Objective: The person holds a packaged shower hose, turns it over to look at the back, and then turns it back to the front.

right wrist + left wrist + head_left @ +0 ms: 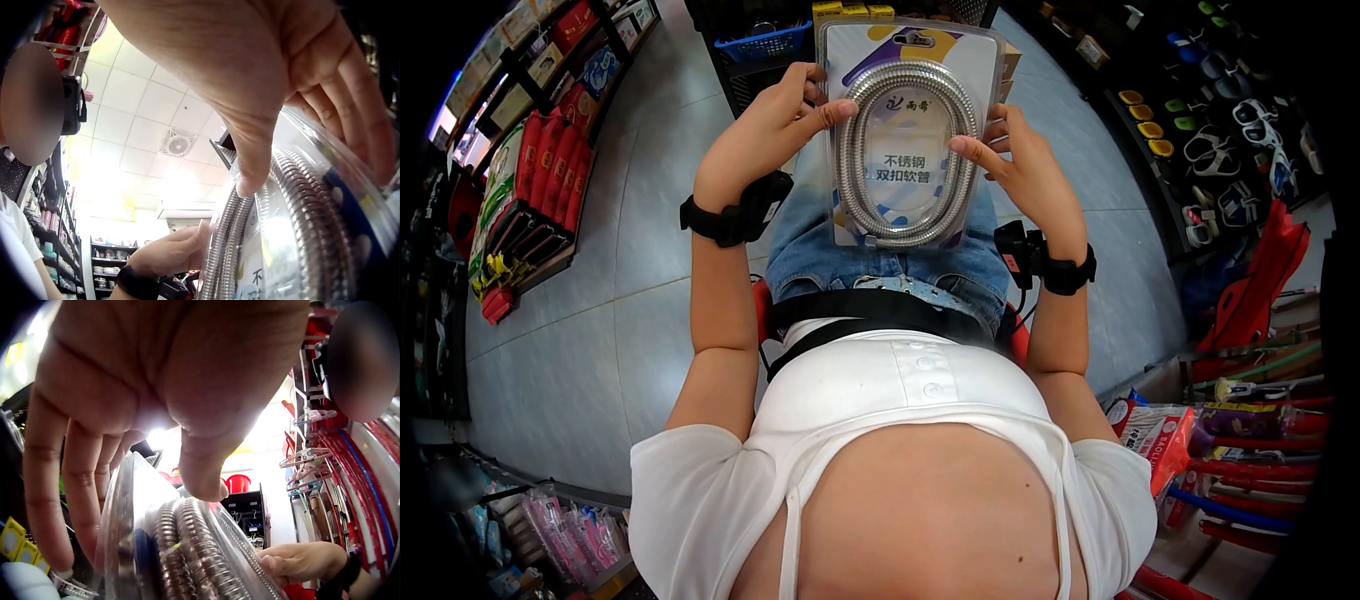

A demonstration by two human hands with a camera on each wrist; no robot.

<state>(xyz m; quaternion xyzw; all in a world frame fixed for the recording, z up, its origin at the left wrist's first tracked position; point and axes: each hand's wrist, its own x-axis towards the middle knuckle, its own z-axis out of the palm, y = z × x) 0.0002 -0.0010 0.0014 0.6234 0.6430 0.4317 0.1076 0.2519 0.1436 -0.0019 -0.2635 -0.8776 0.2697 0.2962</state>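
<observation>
In the head view, a clear plastic blister pack (905,135) is held up in front of the lap, its printed face toward the camera. Inside it lies a silver corrugated metal hose (852,165), coiled into an oval. My left hand (775,125) grips the pack's left edge, thumb on the front and fingers behind. On the opposite edge my right hand (1030,165) holds it the same way, its thumb over the coil's side. Both wrist views show the ribbed hose (200,544) close up through the plastic, with a thumb (253,165) on the front.
Red packets (555,165) fill a shelf at the left. A blue basket (765,45) is beyond the pack. Sandals (1210,150) hang on a rack at the right, and red tubes (1260,470) lie at lower right. Grey floor tiles (650,240) show between the shelves.
</observation>
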